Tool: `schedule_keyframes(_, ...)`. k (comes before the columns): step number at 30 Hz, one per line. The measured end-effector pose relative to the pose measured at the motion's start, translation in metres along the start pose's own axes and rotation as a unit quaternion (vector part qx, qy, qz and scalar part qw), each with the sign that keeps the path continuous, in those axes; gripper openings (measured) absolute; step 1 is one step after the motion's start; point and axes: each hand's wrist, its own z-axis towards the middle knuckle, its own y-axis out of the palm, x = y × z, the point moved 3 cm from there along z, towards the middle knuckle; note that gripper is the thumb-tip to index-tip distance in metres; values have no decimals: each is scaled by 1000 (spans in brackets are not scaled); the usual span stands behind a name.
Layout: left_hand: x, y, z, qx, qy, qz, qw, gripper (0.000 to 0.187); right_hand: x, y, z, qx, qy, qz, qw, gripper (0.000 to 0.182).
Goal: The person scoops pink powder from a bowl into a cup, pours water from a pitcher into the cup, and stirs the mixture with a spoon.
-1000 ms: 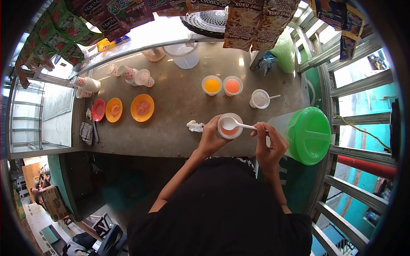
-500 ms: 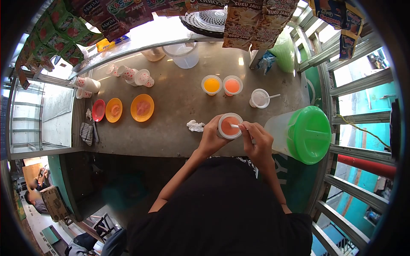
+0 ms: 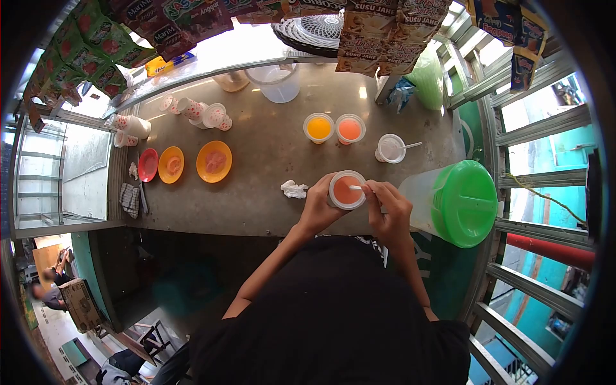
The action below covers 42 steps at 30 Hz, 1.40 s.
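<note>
My left hand (image 3: 317,204) is wrapped round the side of a plastic cup (image 3: 347,190) filled with an orange-pink drink. My right hand (image 3: 390,206) pinches the handle of a white spoon (image 3: 356,187), whose other end dips into that drink. Beyond the hands, a cup of yellow drink (image 3: 318,128) and a cup of pink-orange drink (image 3: 350,129) stand side by side. To their right is a cup with whitish contents (image 3: 389,149), with a white spoon leaning in it. A crumpled white tissue (image 3: 294,189) lies just left of my left hand.
A large container with a green lid (image 3: 468,204) stands close on my right. Orange plates (image 3: 214,162), a red plate (image 3: 148,165) and several patterned cups (image 3: 192,109) are at the left. A clear bucket (image 3: 277,83) stands at the back. Sachets (image 3: 362,38) hang overhead.
The spoon has shifted slightly within the drink, my right hand moving a little with it. Both hands keep their grip. A person in the left background has shifted.
</note>
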Motion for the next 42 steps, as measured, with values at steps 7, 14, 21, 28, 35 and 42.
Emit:
schedule_keyframes(7,-6,1,-1,3,-1,-2,1000,54,-1,-1,1,-15,-5,-16,1000,11)
schedule_keyframes(14,-3,0,0,3,-8,-1,1000,53,-1,0,1,-12,28,32,999,10)
schedule_keyframes(21,-2,-2,0,3,-5,1,1000,54,4,-2,1,12,9,4,1000,9)
schedule_keyframes(28,-7,-1,-1,6,-2,4,1000,55,2,0,-1,-9,28,25,999,10)
schedule_keyframes(35,-1,-2,1,3,-3,3,1000,54,2,-3,4,19,8,12,1000,10)
schedule_keyframes(42,-4,-1,-1,4,-7,-2,1000,53,3,-1,-2,-23,44,19,999,10)
